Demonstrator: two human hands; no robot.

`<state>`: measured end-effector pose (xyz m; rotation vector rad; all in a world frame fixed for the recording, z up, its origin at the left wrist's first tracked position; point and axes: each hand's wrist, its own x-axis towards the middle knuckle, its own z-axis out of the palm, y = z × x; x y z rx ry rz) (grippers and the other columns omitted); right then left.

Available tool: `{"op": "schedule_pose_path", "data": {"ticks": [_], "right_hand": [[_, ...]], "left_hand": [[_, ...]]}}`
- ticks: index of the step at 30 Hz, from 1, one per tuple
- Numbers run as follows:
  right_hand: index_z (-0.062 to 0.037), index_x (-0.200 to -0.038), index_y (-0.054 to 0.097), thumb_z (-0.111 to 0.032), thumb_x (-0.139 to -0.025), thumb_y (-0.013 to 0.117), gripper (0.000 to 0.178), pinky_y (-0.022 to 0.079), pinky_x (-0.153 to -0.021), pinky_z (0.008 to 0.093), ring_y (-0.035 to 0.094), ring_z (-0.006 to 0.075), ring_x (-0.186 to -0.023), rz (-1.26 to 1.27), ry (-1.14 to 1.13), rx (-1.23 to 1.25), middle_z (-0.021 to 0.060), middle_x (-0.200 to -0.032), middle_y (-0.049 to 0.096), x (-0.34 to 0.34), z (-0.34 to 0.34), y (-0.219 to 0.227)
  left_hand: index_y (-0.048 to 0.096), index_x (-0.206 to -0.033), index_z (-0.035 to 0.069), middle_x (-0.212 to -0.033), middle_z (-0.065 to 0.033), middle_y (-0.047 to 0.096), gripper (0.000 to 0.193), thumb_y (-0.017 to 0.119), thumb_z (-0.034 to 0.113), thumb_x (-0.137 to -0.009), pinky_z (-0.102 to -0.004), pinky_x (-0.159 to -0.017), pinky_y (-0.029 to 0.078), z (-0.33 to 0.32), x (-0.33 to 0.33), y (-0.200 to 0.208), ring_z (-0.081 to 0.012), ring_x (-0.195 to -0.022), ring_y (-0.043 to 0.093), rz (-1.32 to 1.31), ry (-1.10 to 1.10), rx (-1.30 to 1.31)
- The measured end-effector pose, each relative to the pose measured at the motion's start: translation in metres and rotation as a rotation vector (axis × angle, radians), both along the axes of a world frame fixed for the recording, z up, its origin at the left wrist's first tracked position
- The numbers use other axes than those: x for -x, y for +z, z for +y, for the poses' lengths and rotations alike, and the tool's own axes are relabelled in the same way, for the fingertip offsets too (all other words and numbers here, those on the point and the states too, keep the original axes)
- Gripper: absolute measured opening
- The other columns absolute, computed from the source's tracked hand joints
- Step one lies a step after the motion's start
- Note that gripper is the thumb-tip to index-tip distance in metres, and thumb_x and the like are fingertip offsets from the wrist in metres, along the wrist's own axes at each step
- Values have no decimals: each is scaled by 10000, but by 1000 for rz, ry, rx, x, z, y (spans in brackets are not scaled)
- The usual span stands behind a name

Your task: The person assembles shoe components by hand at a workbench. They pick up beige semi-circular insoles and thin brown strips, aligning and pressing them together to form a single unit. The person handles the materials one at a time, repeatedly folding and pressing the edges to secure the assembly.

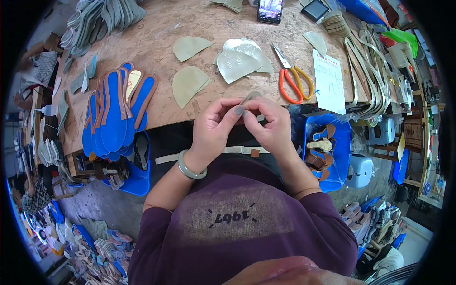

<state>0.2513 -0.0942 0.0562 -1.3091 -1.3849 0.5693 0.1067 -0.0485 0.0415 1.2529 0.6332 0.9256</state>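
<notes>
Workbench [159, 52]: beyond the grip
Left hand [216, 124], right hand [268, 122]: both pinching a greyish piece [251, 97]
Risk: might slip if pinch loosens

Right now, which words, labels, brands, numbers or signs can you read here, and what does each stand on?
I won't copy wording or numbers, but here is where they stand.
Purple shirt: a large dark number, upside down in this view, legible.
White paper sheet: reddish heading and writing, too small to read.
Phone: any screen text is too small to read.
Cream insole: dark printed mark, too small to read.
</notes>
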Motion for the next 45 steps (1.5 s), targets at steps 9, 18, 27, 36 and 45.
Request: {"op": "schedule_pose_path", "data": {"ticks": [9,18,27,36,45], "right_hand": [[-2,-824,609,-14,-790,596,38,472,-669,227,573,89,-714,371,210,128,22,-823,616,-8,5,-16],[16,-943,602,-105,-850,627,155,506,-748,264,622,118,-803,805,402,345,34,-868,632,-22,5,-34],[-1,-803,635,-157,-941,577,217,501,-604,238,592,96,-641,573,260,435,32,-725,621,-31,-15,-57],[19,-830,673,-198,-920,578,253,483,-531,256,602,109,-560,311,-189,750,50,-651,628,-110,-54,-167],[-4,-905,681,-183,-820,701,200,508,-652,327,633,259,-675,-344,-234,189,149,-762,653,-46,-26,-17]], "left_hand": [[572,-1160,13,-995,-33,632,326,485,286,-1005,-237,-786,495,13,-5,-6,-70,-876,590,-170,55,353],[567,-1236,39,-995,-38,637,315,471,237,-1010,-242,-780,500,12,-2,-7,-92,-864,605,-40,23,120],[588,-1167,-32,-1043,-70,662,296,439,176,-1018,-259,-812,496,15,3,-12,-116,-896,626,198,91,-134],[595,-1116,-24,-1023,-43,651,270,537,202,-980,-241,-840,461,40,13,-3,-91,-928,594,-154,229,180],[608,-1082,-12,-968,-54,675,199,576,130,-947,-243,-768,492,22,4,-13,-72,-870,611,99,179,-13]]}}
